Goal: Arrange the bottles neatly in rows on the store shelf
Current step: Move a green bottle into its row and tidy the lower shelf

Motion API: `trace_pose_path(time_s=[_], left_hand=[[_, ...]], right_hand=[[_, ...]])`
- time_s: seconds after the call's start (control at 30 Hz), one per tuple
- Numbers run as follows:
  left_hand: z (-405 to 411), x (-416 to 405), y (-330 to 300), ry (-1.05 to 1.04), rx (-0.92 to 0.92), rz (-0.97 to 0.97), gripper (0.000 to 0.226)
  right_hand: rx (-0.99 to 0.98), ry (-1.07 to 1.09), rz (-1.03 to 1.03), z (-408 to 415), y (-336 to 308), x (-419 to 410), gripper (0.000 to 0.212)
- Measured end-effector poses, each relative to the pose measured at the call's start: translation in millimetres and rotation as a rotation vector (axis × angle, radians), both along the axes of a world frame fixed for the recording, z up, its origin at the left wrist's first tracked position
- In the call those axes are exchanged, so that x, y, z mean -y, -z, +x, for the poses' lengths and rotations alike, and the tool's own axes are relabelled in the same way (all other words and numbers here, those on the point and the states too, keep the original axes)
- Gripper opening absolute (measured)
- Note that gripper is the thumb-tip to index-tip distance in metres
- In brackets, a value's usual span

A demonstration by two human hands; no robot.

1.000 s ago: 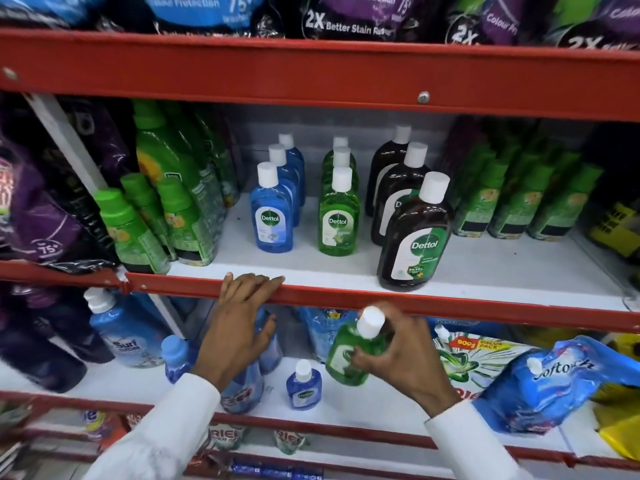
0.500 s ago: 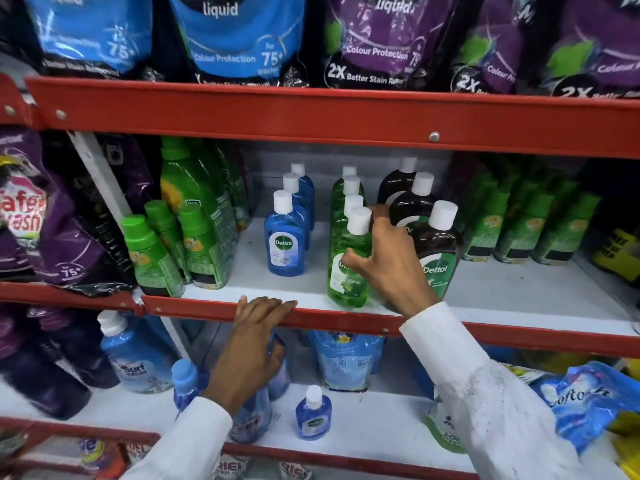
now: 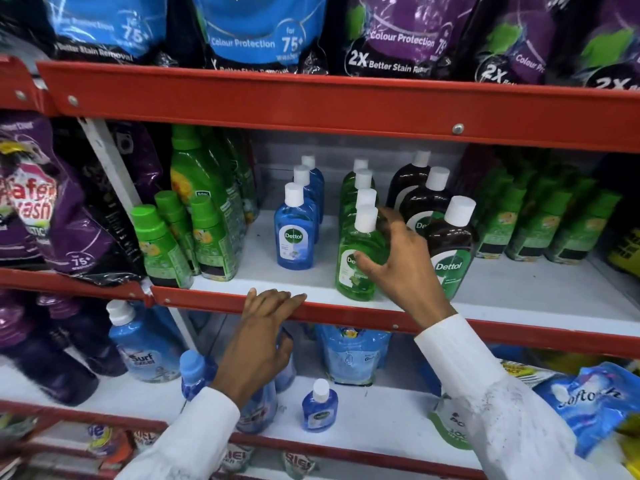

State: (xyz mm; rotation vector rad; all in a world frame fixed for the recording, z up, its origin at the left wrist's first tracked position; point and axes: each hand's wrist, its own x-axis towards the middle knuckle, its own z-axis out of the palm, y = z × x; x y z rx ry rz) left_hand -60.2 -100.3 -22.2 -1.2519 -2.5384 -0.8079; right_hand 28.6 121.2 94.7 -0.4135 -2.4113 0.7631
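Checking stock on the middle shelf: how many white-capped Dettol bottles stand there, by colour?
Blue bottles: 3
Green bottles: 4, the front one under the right hand
Dark brown bottles: 3
Total: 10

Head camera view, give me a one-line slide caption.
Right hand sets a green Dettol bottle at the row's front while left hand rests on the red shelf edge.

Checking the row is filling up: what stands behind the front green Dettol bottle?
Behind the front green Dettol bottle, held by the right hand, three more white caps line up. Their green bodies are mostly covered.
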Motion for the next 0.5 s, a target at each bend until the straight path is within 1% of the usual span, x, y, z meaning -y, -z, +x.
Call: trace_pose_path(time_s=[0.1,0.17,0.2,0.23,0.3,0.33,0.4,0.47,0.5], left_hand=[[-4,9,-1,-0.112,-0.098,-0.075,0.067],[-10,22,-1,-0.186,-0.098,-0.083,0.068],[-13,29,0,-0.199,-0.099,-0.088,0.070],[-15,34,1,-0.195,-0.108,-0.098,0.072],[-17,38,1,-0.172,-0.104,-0.101,0.072],[-17,37,0,-0.164,-0.088,-0.083,0.071],[-16,34,-1,-0.159,-0.052,-0.043,0.069],[-17,34,0,-0.154,-0.042,-0.023,0.067],[-17,35,1,-0.152,-0.041,-0.021,0.067]], right_hand=[[-0.142,0.039,0.054,28,10,12,0.072],[-0.246,0.060,0.127,48,28,24,0.058],[-0.252,0.036,0.148,56,42,29,0.051],[-0.211,-0.017,0.140,60,60,34,0.044],[0.011,-0.163,0.054,60,102,39,0.041],[0.158,-0.230,0.031,56,124,40,0.044],[0.421,-0.337,0.082,47,161,41,0.054],[0.598,-0.388,0.082,38,186,44,0.060],[0.640,-0.403,0.055,33,195,45,0.059]])
